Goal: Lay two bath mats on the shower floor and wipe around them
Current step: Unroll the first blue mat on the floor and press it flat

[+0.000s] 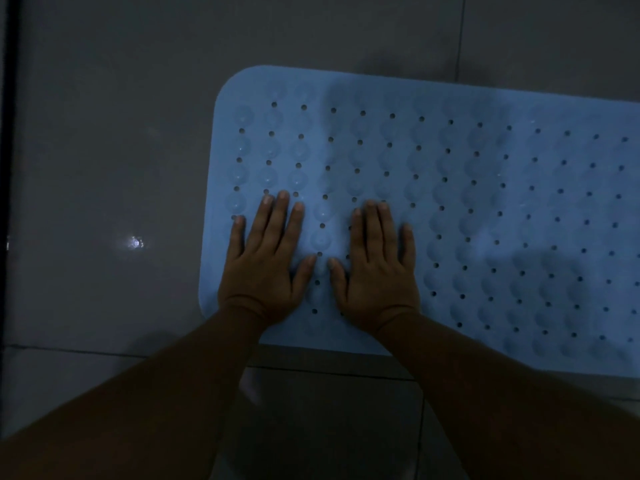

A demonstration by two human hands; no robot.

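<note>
A light blue rubber bath mat with rows of small holes and round bumps lies flat on the grey tiled floor. It runs off the right edge of the view. My left hand rests palm down on the mat's near left corner, fingers spread. My right hand lies flat beside it, also palm down with fingers apart. Neither hand holds anything. Only one mat is in view.
The light is dim. A dark vertical edge runs down the far left of the view. Tile joints cross the floor behind and in front of the mat. A small bright reflection shows on the floor left of the mat.
</note>
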